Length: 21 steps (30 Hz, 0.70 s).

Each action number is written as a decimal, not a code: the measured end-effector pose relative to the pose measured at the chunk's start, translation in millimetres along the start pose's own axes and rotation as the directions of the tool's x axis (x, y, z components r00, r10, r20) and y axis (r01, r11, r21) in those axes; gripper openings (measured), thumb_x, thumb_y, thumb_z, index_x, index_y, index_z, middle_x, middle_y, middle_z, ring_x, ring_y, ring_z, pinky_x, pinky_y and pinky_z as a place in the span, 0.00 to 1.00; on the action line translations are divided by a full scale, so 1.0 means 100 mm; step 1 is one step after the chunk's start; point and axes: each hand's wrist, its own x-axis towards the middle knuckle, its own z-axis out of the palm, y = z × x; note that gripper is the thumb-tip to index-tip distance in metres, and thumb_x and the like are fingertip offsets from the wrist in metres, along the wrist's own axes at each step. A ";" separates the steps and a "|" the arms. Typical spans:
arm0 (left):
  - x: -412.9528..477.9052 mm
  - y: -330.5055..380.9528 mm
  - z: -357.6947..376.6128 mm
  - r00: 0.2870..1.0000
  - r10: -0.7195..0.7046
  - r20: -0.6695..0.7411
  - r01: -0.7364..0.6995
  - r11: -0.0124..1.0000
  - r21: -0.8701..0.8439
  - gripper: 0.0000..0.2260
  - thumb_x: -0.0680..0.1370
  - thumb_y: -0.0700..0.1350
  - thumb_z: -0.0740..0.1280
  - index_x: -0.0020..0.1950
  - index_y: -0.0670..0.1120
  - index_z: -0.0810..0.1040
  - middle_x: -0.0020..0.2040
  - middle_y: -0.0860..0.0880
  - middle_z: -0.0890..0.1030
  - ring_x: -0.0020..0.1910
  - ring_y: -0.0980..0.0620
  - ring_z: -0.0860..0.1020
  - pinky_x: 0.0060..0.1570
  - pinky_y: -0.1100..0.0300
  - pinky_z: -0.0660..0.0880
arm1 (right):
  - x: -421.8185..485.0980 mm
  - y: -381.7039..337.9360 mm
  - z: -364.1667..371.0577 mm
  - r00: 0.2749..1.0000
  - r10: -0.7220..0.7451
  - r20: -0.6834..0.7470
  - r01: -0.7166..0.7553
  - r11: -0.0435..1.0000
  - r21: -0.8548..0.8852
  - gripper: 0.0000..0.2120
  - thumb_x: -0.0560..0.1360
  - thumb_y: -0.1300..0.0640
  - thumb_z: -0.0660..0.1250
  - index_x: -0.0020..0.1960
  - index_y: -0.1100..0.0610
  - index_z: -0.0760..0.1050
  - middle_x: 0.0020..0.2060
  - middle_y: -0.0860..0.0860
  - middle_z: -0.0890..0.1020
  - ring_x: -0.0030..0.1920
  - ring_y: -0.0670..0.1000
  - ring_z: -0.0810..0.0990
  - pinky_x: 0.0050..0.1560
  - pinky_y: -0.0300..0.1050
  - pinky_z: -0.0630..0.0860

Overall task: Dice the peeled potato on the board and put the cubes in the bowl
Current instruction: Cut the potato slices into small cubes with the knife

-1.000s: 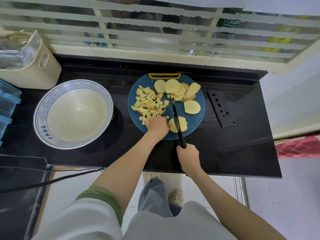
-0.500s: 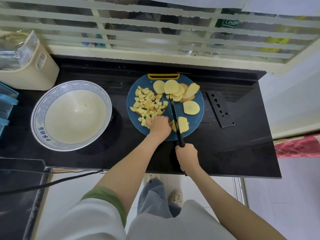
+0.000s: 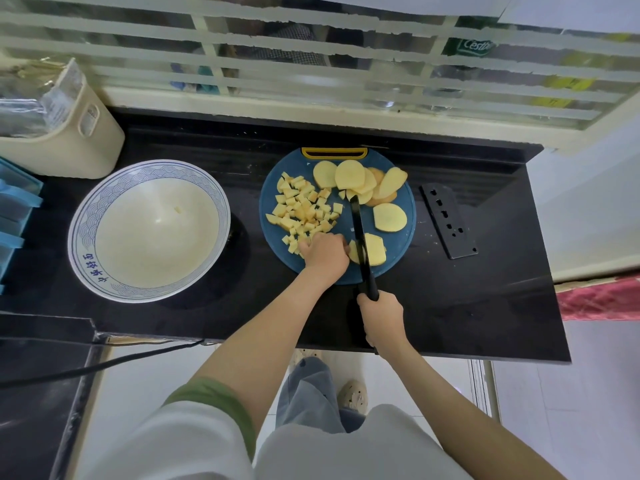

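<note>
Many pale-yellow potato cubes, several round slices

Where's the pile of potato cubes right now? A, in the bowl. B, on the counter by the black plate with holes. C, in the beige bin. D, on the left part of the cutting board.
D: the cubes lie heaped on the left part of the blue board, and the bowl holds no pile.

Fingertips of the left hand are hidden under its knuckles; the potato slab is partly covered by the knife; the blue rack is cut off.
</note>
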 end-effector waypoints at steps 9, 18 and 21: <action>-0.07 0.04 -0.04 0.997 -0.068 0.020 0.068 0.997 -0.030 0.12 0.82 0.47 0.54 0.55 0.47 0.76 0.51 0.47 0.77 0.55 0.46 0.71 0.49 0.53 0.57 | -0.03 -0.03 -0.10 1.000 -0.009 0.029 0.006 0.996 0.090 0.10 0.78 0.59 0.63 0.39 0.56 0.67 0.32 0.53 0.69 0.30 0.51 0.68 0.32 0.45 0.69; -0.11 0.12 -0.04 0.953 -0.194 0.234 0.228 0.965 -0.128 0.14 0.80 0.55 0.57 0.50 0.47 0.76 0.42 0.50 0.74 0.52 0.47 0.75 0.58 0.49 0.63 | -0.06 0.01 -0.11 0.991 0.047 0.128 -0.073 0.975 0.211 0.07 0.79 0.60 0.63 0.43 0.57 0.67 0.26 0.52 0.67 0.20 0.48 0.65 0.21 0.40 0.65; -0.11 0.12 -0.01 0.959 -0.195 0.206 0.219 0.970 -0.103 0.15 0.79 0.57 0.59 0.48 0.48 0.78 0.41 0.50 0.76 0.50 0.47 0.76 0.53 0.50 0.62 | -0.07 0.01 -0.13 0.988 0.012 0.155 -0.053 0.963 0.264 0.07 0.79 0.61 0.62 0.43 0.59 0.66 0.24 0.51 0.67 0.18 0.48 0.64 0.20 0.39 0.64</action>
